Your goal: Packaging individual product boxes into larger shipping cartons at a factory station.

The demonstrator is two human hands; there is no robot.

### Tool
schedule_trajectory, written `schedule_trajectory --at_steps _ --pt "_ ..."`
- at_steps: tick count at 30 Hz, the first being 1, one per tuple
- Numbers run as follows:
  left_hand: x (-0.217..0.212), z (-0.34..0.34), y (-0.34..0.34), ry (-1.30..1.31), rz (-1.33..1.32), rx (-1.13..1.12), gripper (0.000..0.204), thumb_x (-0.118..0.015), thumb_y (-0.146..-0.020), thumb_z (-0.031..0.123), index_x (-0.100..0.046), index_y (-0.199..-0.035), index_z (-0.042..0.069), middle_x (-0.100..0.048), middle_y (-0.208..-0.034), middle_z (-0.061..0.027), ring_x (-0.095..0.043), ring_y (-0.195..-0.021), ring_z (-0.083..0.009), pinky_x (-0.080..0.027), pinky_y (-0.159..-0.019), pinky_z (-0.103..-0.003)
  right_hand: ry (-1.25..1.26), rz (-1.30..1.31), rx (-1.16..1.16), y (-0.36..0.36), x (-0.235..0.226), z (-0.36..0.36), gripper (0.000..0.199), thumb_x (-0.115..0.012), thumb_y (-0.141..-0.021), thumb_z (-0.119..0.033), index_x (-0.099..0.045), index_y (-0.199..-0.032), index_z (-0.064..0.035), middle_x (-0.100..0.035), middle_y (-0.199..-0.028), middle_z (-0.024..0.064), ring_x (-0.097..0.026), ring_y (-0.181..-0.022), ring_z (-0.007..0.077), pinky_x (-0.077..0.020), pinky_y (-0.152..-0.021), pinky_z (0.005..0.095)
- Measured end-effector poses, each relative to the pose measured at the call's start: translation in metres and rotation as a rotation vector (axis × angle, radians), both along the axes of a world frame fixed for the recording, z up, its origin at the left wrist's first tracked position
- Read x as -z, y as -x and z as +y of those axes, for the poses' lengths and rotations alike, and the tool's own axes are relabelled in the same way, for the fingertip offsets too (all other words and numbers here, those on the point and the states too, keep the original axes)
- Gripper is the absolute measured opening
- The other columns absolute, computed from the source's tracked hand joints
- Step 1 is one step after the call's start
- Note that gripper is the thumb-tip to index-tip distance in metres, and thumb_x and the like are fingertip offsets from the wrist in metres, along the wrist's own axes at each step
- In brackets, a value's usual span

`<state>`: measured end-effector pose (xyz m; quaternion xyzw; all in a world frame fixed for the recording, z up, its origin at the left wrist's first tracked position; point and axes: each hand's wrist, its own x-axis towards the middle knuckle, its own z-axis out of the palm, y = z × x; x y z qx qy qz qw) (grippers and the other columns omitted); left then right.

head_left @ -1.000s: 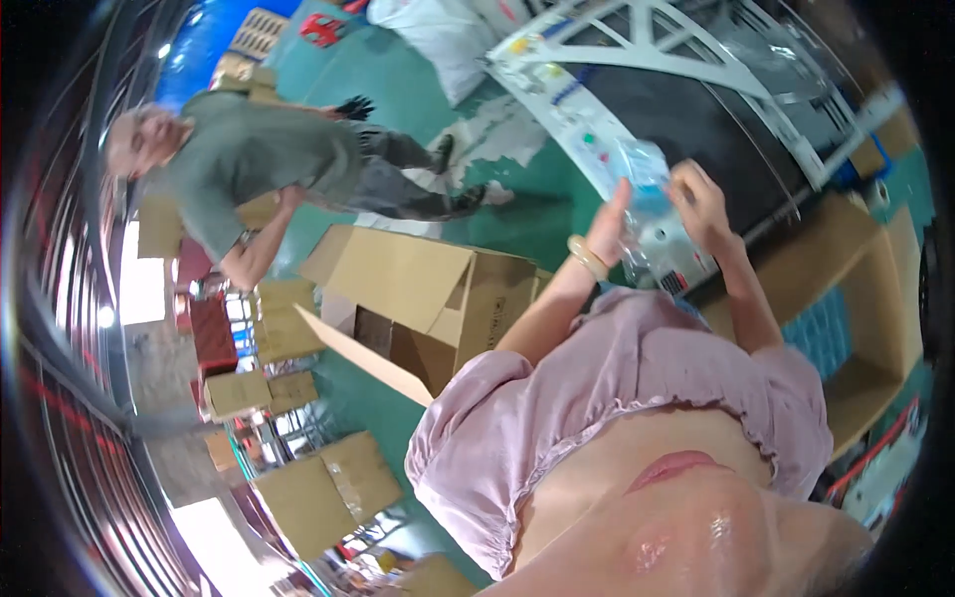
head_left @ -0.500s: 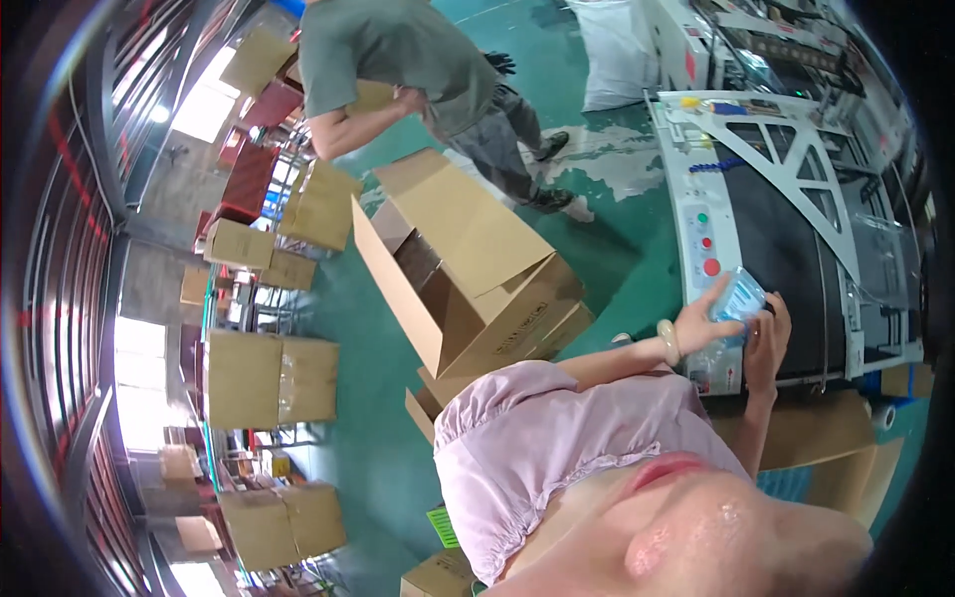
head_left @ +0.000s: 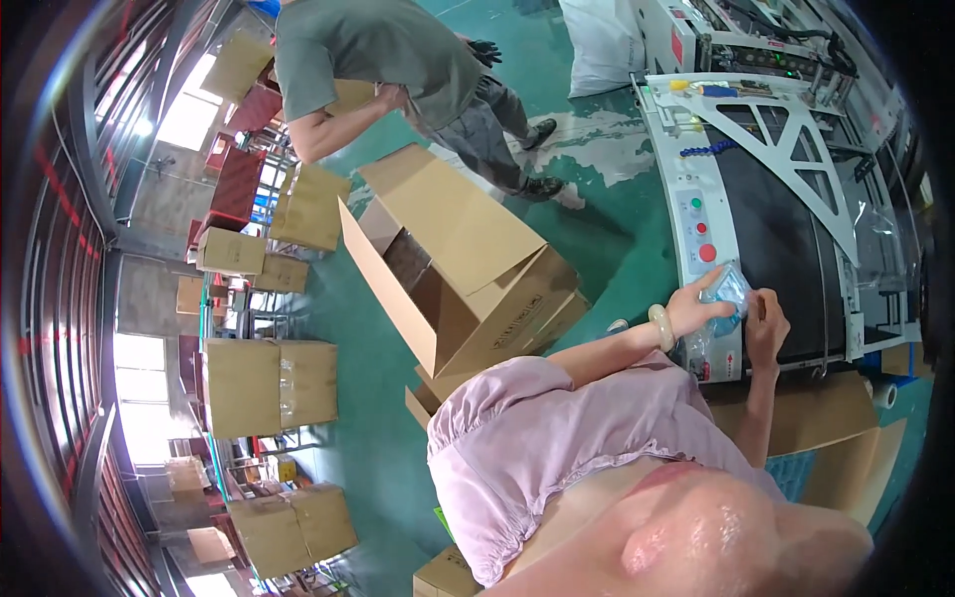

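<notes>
Clear packet (head_left: pixel 726 292), partly hidden by left hand (head_left: pixel 691 306), contents perhaps indistinct.

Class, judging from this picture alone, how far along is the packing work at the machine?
Done: an open cardboard box stands ready on the floor. In hand: the left hand and right hand hold a clear plastic packet at the edge of the machine's black belt. Left: the packet is not yet set down flat on the belt.
</notes>
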<state>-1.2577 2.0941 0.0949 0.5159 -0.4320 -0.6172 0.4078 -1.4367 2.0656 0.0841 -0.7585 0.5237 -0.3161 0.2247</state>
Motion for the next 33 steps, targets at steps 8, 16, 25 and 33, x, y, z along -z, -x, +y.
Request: schedule_trajectory --at_steps 8,16,25,33 --pt "0.032 0.001 0.001 0.097 0.277 -0.136 0.080 -0.067 -0.068 0.019 -0.027 -0.137 0.008 -0.051 -0.119 -0.0138 -0.050 -0.107 -0.0179 -0.036 -0.092 -0.027 -0.211 -0.654 -0.083 -0.002 0.041 0.008 0.010 -0.056 -0.078 -0.003 -0.053 -0.088 -0.0026 -0.049 -0.113 0.0138 -0.050 -0.101 0.0233 -0.0372 -0.088 0.0310" --pt "0.006 0.002 -0.004 0.128 0.091 -0.075 0.080 -0.067 -0.070 0.010 -0.023 -0.137 0.004 -0.045 -0.126 -0.0111 -0.044 -0.112 -0.0158 -0.033 -0.094 -0.027 -0.041 -0.607 -0.032 -0.019 0.022 0.010 0.005 -0.052 -0.081 -0.001 -0.048 -0.084 -0.0010 -0.047 -0.117 0.0150 -0.047 -0.106 0.0232 -0.0345 -0.091 0.0308" --pt "0.014 -0.003 0.008 0.192 0.018 -0.076 0.080 -0.066 -0.069 0.021 -0.025 -0.137 0.010 -0.054 -0.115 -0.0147 -0.051 -0.105 -0.0181 -0.039 -0.089 -0.027 0.201 -0.411 0.044 -0.014 0.012 0.002 0.004 -0.046 -0.085 -0.004 -0.049 -0.086 -0.0014 -0.054 -0.105 0.0156 -0.054 -0.093 0.0253 -0.0412 -0.081 0.0301" --pt "0.017 -0.005 0.006 -0.069 0.251 -0.056 0.077 -0.065 -0.069 0.022 -0.029 -0.136 0.009 -0.055 -0.110 -0.0106 -0.053 -0.096 -0.0146 -0.042 -0.082 -0.026 -0.022 -0.335 0.180 -0.014 0.024 0.003 0.008 -0.047 -0.088 -0.009 -0.050 -0.087 -0.0022 -0.056 -0.088 0.0095 -0.054 -0.072 0.0168 -0.0441 -0.065 0.0264"
